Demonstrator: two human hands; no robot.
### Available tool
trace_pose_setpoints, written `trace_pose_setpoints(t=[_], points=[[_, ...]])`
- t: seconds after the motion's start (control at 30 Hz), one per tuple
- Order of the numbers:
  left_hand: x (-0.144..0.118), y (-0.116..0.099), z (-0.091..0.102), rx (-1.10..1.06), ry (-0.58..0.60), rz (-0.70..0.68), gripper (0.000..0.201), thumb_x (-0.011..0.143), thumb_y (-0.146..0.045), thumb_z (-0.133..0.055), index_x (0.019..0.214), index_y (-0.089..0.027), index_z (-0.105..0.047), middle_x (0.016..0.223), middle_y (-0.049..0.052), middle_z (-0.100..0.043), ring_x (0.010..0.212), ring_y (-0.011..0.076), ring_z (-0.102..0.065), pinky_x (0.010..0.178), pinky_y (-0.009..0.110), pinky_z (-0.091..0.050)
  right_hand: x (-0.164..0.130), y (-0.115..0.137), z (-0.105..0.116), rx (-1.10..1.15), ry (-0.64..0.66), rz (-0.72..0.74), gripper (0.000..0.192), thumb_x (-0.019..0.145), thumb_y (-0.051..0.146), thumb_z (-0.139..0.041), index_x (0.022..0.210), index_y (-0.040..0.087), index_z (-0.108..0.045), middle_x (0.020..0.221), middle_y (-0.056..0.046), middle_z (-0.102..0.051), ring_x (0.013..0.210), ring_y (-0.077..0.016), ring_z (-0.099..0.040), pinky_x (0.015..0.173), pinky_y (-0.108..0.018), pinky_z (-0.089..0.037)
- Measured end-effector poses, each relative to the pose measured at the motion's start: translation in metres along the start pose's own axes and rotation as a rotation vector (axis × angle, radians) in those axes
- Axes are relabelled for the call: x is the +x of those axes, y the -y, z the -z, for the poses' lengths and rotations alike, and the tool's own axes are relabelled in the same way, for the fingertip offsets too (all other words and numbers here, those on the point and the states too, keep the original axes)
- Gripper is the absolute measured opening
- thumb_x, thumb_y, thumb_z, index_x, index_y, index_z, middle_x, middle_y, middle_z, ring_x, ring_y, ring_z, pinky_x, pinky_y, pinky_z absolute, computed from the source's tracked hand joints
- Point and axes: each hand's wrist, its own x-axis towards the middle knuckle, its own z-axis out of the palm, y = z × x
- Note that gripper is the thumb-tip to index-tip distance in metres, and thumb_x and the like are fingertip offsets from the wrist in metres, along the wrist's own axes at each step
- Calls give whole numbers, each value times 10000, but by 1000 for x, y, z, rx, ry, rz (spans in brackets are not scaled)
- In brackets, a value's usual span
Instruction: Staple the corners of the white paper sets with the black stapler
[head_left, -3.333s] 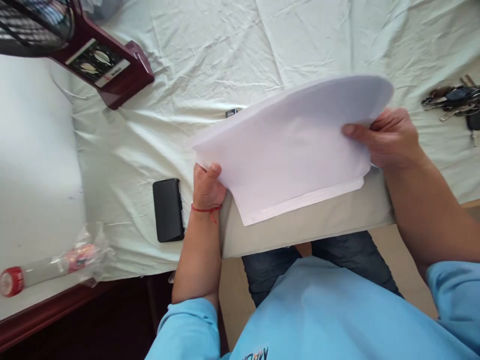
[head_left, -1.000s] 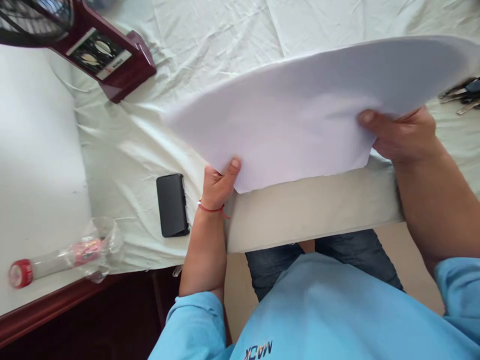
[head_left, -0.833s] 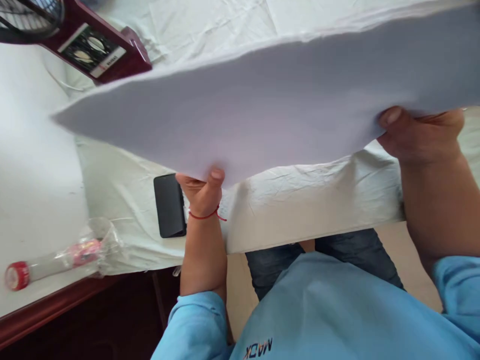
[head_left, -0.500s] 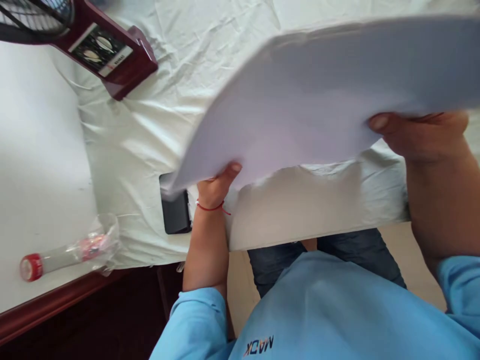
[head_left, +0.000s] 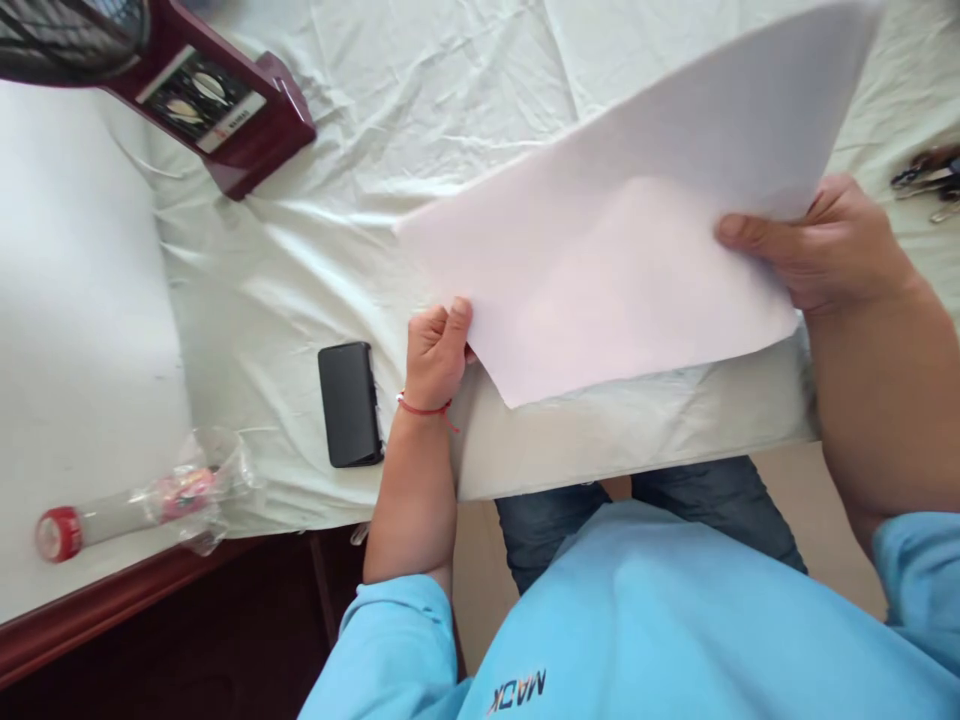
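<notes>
A large blank white sheet of paper (head_left: 600,250) is held up over the cloth-covered table, slanting upward to the right. My left hand (head_left: 436,352), with a red string at the wrist, pinches its left edge near the lower left corner. On the right side, my right hand (head_left: 832,245) grips the sheet with the thumb lying on top; its other fingers are mostly behind the paper. Left of my left hand, a black phone (head_left: 350,405) rests flat on the cloth, apart from the hand.
A dark red fan base (head_left: 232,120) with a control panel stands at the upper left. A clear tube with a red cap (head_left: 58,533), partly in plastic wrap, lies at the lower left. Keys (head_left: 930,180) lie at the right edge. The pale wrinkled tablecloth (head_left: 255,290) covers the table.
The paper has swung from a bowed, raised position to a flatter slant, its left end drawn inward. The phone is now fully uncovered, and the keys have come into view. Both hands still hold the sheet.
</notes>
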Motion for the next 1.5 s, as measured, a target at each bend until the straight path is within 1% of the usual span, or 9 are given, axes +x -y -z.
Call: trace_pose_setpoints(t=[0.07, 0.13, 0.33, 0.53, 0.73, 1.03, 1.17, 1.33, 1.5], points=[[3, -5, 0, -14, -46, -3, 557, 953, -754, -727, 773, -234, -641, 532, -61, -383, 446, 90, -425, 407, 240, -378, -1, -4, 7, -38, 1, -143, 525, 684, 521, -846, 1028, 151, -701, 1207, -61, -648, 998, -197, -695, 873, -358, -594], [5, -10, 0, -13, -65, -3, 528, 906, -739, -797, 830, -233, -669, 551, -70, -382, 441, 69, -358, 396, 235, -311, -3, -5, 10, -69, 15, -224, 524, 660, 532, -855, 984, 148, -708, 1132, -70, -670, 875, -185, -702, 754, -335, -606], [5, -11, 4, 50, 7, 46, 493, 858, -696, -863, 915, -223, -733, 543, -73, -460, 449, 71, -378, 420, 240, -301, -7, -6, 27, -155, 103, -340, 496, 676, 558, -834, 949, 160, -719, 994, -99, -688, 723, -191, -680, 589, -323, -571], [4, -21, 8, 134, 194, 147, 303, 902, -485, -837, 922, -188, -780, 564, -57, -524, 485, 79, -413, 462, 233, -337, 3, -16, 45, -306, 303, -496, 585, 660, 685, -783, 901, 155, -719, 881, -117, -685, 619, -200, -668, 469, -253, -505], [5, -22, 7, 123, 236, 187, 268, 904, -443, -796, 908, -178, -755, 596, -49, -535, 514, 87, -422, 477, 233, -326, 4, -11, 24, -126, 155, -395, 639, 718, 631, -767, 1176, 194, -676, 940, -93, -691, 689, -236, -707, 538, -298, -554], [8, -25, 6, 257, 231, 146, 269, 963, -425, -715, 831, -192, -700, 594, -46, -520, 518, 99, -443, 506, 254, -333, 6, -13, 10, -248, 6, -260, 551, 825, 638, -680, 1092, 156, -680, 902, -77, -671, 592, -108, -604, 461, -184, -437], [8, -21, 1, 173, 109, 182, 206, 912, -392, -755, 902, -187, -746, 599, -51, -549, 496, 88, -431, 493, 252, -309, 6, -11, 8, -274, -64, -277, 463, 858, 569, -675, 1065, 155, -692, 809, -57, -641, 527, -82, -546, 431, -175, -402], [12, -15, -9, 116, -82, 194, 135, 839, -246, -787, 951, -200, -728, 567, -70, -569, 458, 80, -432, 466, 236, -279, 6, -8, 5, -170, -136, -331, 384, 846, 439, -689, 1092, 144, -695, 852, -78, -665, 535, -112, -580, 445, -210, -445], [15, -10, -14, 123, -160, 219, 157, 863, -164, -763, 961, -226, -658, 522, -100, -513, 423, 81, -410, 451, 230, -258, 7, -13, 7, -142, -166, -295, 381, 813, 436, -715, 1058, 144, -706, 845, -74, -661, 528, -115, -575, 426, -216, -432]])
